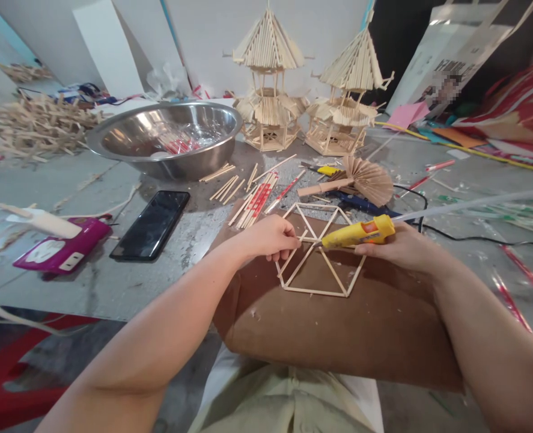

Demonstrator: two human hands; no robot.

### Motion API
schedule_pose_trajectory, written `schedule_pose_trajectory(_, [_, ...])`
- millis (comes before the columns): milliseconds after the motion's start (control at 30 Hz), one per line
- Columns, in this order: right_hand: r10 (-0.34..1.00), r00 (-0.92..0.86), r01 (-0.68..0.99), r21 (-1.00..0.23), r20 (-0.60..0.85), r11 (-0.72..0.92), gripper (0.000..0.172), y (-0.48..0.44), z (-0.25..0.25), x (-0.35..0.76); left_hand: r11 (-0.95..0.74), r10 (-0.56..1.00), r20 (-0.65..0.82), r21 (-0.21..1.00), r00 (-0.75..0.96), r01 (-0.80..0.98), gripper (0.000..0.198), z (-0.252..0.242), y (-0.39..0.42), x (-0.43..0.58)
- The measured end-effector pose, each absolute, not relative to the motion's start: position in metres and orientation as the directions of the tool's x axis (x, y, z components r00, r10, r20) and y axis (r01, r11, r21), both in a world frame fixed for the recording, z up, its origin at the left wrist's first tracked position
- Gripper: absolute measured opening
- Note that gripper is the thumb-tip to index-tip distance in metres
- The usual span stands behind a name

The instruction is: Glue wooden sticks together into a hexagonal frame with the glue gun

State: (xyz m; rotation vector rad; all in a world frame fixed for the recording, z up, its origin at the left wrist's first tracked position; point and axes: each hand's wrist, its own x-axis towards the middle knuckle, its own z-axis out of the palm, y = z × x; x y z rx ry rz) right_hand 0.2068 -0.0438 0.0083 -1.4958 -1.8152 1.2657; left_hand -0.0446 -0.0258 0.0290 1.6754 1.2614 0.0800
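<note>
A hexagonal frame of thin wooden sticks (316, 294), with spokes meeting at its middle, lies on a brown cardboard sheet (338, 337). Over the frame's left side, my left hand (275, 237) is closed, pinching a short wooden stick (302, 234). My right hand (399, 246) is wrapped round a yellow hot glue gun (359, 231), whose tip sits at the hub where the spokes cross. A clear glue stick (464, 204) trails from the gun's back end. Whether the tip touches the wood I cannot tell.
Red-printed chopsticks (259, 198) and a folded paper fan (369, 180) lie beyond the frame. Two stick pagodas (270, 114) stand behind, beside a steel basin (194, 159). A phone (151, 225) and a purple power bank (63, 246) lie left. A black cable (473, 236) runs right.
</note>
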Motion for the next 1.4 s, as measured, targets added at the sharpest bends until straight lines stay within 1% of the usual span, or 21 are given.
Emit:
schedule_pose_trajectory(133, [0.943,-0.279,0.524,-0.852,-0.179,-0.007,0.035,-0.0421,0.0048,0.2083,0.020,0.746,-0.471,0.723,0.471,0.691,0.015,0.0266,-0.0265,-0.0438])
schedule_pose_trajectory(233, [0.947,-0.282,0.504,-0.863,-0.152,0.012,0.033,-0.0414,0.0031,0.2088,0.014,0.745,-0.470,0.720,0.474,0.693,0.016,0.0232,-0.0261,-0.0439])
schedule_pose_trajectory(333, [0.941,-0.304,0.487,-0.873,-0.145,0.023,0.034,-0.0414,0.0034,0.2078,0.015,0.743,-0.473,0.719,0.473,0.695,0.015,0.0214,-0.0259,-0.0438])
schedule_pose_trajectory(467, [0.945,-0.302,0.515,-0.856,-0.128,0.049,0.034,-0.0423,0.0066,0.2060,-0.005,0.741,-0.465,0.717,0.484,0.697,0.017,0.0202,-0.0258,-0.0436])
schedule_pose_trajectory(667, [0.940,-0.316,0.549,-0.833,-0.132,0.068,0.029,-0.0445,0.0108,0.2044,-0.136,0.766,-0.392,0.675,0.509,0.725,0.020,0.0210,-0.0249,-0.0434])
schedule_pose_trajectory(833, [0.930,-0.357,0.584,-0.798,-0.087,0.150,0.034,-0.0455,0.0105,0.2049,-0.184,0.765,-0.364,0.667,0.532,0.722,0.020,0.0221,-0.0253,-0.0416])
schedule_pose_trajectory(967, [0.925,-0.374,0.642,-0.740,-0.074,0.200,0.035,-0.0451,0.0103,0.2068,-0.141,0.758,-0.394,0.680,0.521,0.719,0.019,0.0217,-0.0259,-0.0396])
schedule_pose_trajectory(1067, [0.924,-0.376,0.653,-0.727,-0.069,0.212,0.032,-0.0449,0.0105,0.2075,-0.096,0.740,-0.438,0.682,0.510,0.725,0.018,0.0222,-0.0262,-0.0379])
schedule_pose_trajectory(1167, [0.927,-0.371,0.651,-0.726,-0.050,0.222,0.029,-0.0448,0.0102,0.2077,-0.112,0.732,-0.445,0.668,0.515,0.736,0.018,0.0230,-0.0262,-0.0365])
schedule_pose_trajectory(1400, [0.930,-0.363,0.665,-0.716,-0.058,0.214,0.037,-0.0448,0.0100,0.2074,-0.168,0.715,-0.446,0.638,0.538,0.752,0.019,0.0229,-0.0249,-0.0342])
